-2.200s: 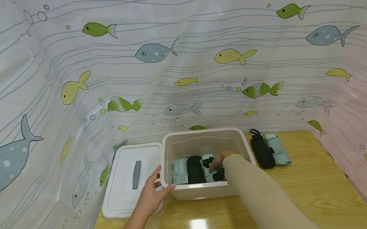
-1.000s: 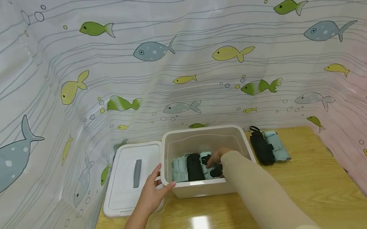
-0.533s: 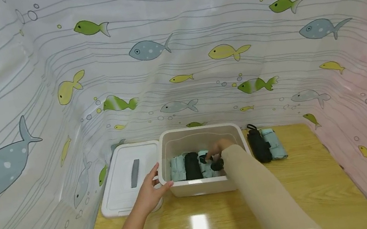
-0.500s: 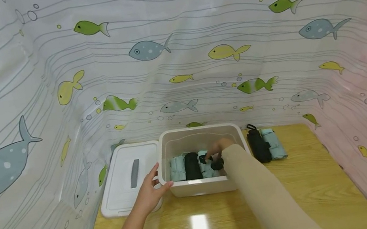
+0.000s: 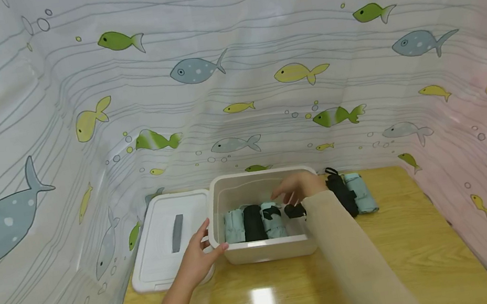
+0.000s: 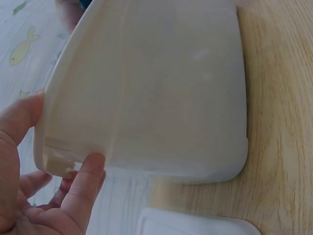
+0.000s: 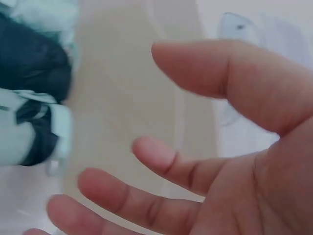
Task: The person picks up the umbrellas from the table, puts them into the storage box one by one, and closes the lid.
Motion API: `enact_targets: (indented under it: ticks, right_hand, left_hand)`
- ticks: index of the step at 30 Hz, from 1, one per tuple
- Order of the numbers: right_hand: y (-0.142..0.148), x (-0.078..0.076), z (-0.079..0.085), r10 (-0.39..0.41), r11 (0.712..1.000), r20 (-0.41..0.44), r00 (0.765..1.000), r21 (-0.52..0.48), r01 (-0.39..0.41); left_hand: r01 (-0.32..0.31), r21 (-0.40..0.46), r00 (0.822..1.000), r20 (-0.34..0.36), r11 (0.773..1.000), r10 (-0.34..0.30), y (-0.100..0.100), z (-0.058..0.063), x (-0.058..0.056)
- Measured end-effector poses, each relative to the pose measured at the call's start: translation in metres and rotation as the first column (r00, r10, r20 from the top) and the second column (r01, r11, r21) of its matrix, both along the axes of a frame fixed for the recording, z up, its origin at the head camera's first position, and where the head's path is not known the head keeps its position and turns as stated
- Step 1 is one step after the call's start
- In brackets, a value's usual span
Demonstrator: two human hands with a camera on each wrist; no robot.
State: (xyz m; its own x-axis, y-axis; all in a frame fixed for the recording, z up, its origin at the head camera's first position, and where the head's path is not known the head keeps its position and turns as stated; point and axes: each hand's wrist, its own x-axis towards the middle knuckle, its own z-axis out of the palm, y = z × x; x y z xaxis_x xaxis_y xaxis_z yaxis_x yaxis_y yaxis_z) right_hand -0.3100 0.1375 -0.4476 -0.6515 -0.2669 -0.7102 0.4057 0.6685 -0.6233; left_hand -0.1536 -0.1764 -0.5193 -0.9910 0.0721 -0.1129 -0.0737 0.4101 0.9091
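Note:
A cream plastic storage box (image 5: 269,252) stands lidless on the table. My left hand (image 5: 197,259) grips its front left corner; in the left wrist view the thumb lies at the rim and the fingers curl at the corner. Lying side by side inside are a pale green folded umbrella (image 5: 234,226), a black folded umbrella (image 5: 254,223) and a second pale green umbrella (image 5: 275,225) with a black strap. Above the box's right part, my right hand (image 5: 300,186) is spread with nothing in it, apart from the umbrellas in the right wrist view.
Left of the box lies its white lid (image 5: 155,256) with a grey handle (image 5: 178,233). To the right, another black umbrella (image 5: 342,194) with a wrist loop lies against another pale green one (image 5: 361,193) on the wooden table (image 5: 411,242). A fish-patterned sheet (image 5: 259,133) surrounds the table.
My right hand has let go of the strapped pale green umbrella and risen up and right, its fingers opening. The left hand keeps its hold on the box corner.

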Motion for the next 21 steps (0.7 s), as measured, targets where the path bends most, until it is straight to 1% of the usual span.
enact_targets:
  ticks: [5,7,12,15,21]
  right_hand:
    - [0.007,0.014,0.017,0.028,0.999,-0.112,0.993,-0.014,-0.029]
    - [0.011,0.018,0.025,0.058,0.998,-0.158,0.986,0.002,-0.058]
    - [0.020,0.030,0.041,0.077,0.997,-0.232,0.970,0.010,-0.077]
    - [0.027,0.038,0.045,0.061,0.998,-0.273,0.960,0.002,-0.063]
    - [0.044,0.056,0.045,0.081,0.995,-0.367,0.927,-0.021,-0.095]
  left_hand:
    - [-0.006,-0.010,1.000,0.012,1.000,0.006,0.000,-0.001,0.001]
    - [-0.006,-0.007,1.000,0.010,1.000,0.006,0.000,-0.001,0.001]
    - [-0.006,-0.002,1.000,0.007,1.000,0.006,0.000,-0.001,0.000]
    - [-0.002,0.001,1.000,0.006,1.000,0.002,0.000,-0.002,0.000]
    - [0.000,0.002,1.000,0.010,1.000,0.000,0.000,-0.001,0.000]
